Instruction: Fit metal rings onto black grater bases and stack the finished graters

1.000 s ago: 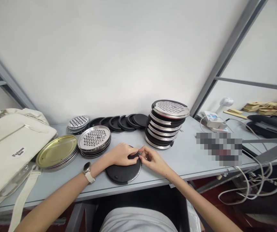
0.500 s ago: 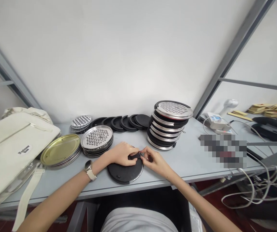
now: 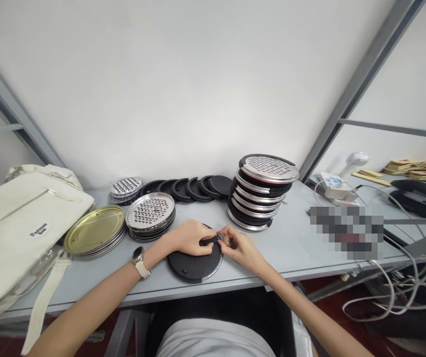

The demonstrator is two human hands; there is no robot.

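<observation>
A round black disc (image 3: 194, 267) with a metal rim along its right side lies flat near the table's front edge. My left hand (image 3: 191, 237) is closed on its far part, thumb and fingers around a narrow black piece (image 3: 209, 241) there. At the disc's far right edge my right hand (image 3: 239, 248) pinches a small wire-like metal loop (image 3: 218, 237), partly hidden by the fingertips. Behind my left hand stands a stack of round metal grater plates (image 3: 151, 212). Farther right is a tall stack of grater plates with black rims (image 3: 268, 168).
Several black rings and discs (image 3: 198, 188) lie along the wall. Gold-coloured round plates (image 3: 95, 230) are stacked beside a cream bag (image 3: 19, 238) on the left. Another small grater stack (image 3: 126, 186) stands behind. White cables (image 3: 387, 292) hang at the right.
The whole view has shifted very slightly. Both hands keep the same hold on the disc and the small loop.
</observation>
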